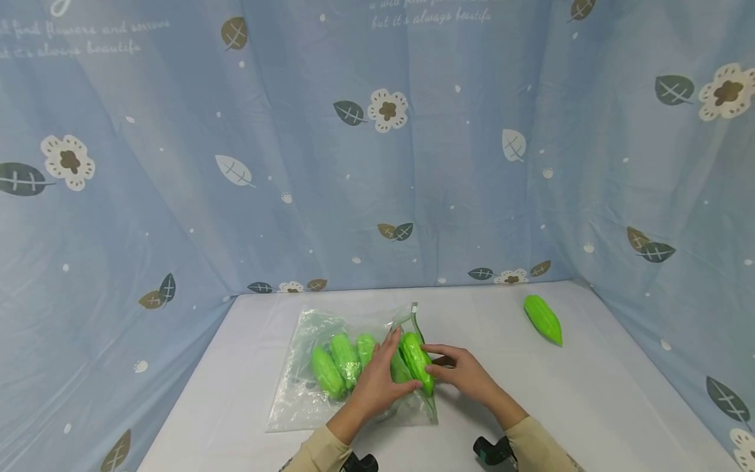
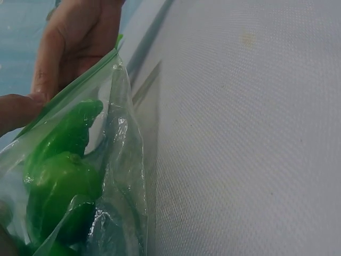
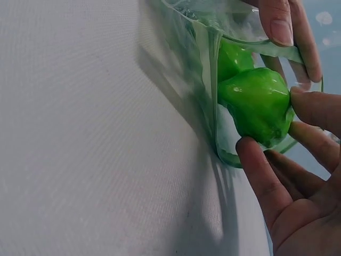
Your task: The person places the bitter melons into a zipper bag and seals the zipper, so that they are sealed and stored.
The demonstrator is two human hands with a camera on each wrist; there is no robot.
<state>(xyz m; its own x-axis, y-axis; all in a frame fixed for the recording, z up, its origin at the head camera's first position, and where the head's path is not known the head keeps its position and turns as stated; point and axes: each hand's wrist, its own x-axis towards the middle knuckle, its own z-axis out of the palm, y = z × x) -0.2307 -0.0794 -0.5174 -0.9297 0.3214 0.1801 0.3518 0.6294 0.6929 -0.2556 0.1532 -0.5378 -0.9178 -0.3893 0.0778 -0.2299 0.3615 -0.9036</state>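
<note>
White table [image 1: 590, 406], fine-textured surface. At nine o'clock, one clear zip bag [image 1: 293, 408] containing green vegetables [image 1: 327, 373]; at two o'clock, one loose ridged vegetable [image 1: 542, 320], green.

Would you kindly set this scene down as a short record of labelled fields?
Left hand: thumb and fingers spread, touching the clear bag at its mouth
Right hand: holds a green vegetable at that mouth
Bag contents: several bagged vegetables, also green; exact count hidden
Apart: one loose vegetable on the white table
Backdrop: blue printed cloth
</note>
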